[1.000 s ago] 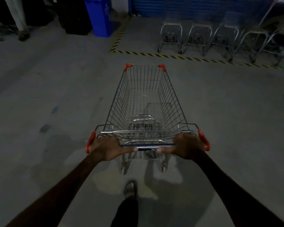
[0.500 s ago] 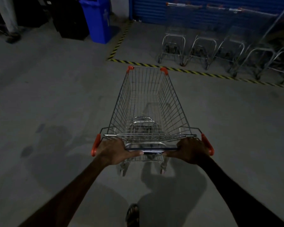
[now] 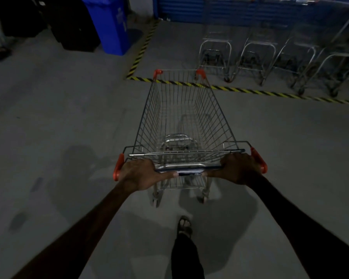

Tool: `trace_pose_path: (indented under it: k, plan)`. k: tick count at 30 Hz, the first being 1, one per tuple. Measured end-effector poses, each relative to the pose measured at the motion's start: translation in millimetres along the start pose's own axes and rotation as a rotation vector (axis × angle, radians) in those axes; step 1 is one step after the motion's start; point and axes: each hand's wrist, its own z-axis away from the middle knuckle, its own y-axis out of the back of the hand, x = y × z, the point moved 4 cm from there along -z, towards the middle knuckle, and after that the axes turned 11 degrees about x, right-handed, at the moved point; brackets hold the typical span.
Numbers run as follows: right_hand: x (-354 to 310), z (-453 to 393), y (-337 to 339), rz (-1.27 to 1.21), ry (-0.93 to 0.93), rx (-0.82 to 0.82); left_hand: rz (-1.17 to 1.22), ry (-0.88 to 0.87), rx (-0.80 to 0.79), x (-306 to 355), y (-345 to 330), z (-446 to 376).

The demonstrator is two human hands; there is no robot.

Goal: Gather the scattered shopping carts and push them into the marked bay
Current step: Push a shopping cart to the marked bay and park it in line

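Head view: grey concrete floor (image 3: 69, 117), striped bay line (image 3: 250, 90).

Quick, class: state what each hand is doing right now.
Left hand: grips the cart handle.
Right hand: grips the same handle.

The cart (image 3: 181, 125) stands on the floor (image 3: 58, 117) before the person, its front end at the striped line (image 3: 250, 90). Parked carts (image 3: 250, 57) stand beyond the line, right. A bin (image 3: 111, 25) stands far left.
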Motion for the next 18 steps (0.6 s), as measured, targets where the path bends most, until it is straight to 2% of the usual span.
trace_pose_path:
  k: [7, 14, 18]
  plan:
    - [35, -152, 27, -0.012, 0.026, -0.021, -0.008, 0.066, 0.036, -4, 38, -152]
    - [61, -297, 39, -0.069, 0.048, 0.014, 0.000, 0.091, -0.018, -15, 81, -284]
    - [72, -383, 46, -0.053, 0.060, 0.051, -0.027, 0.107, 0.015, -35, 92, -373]
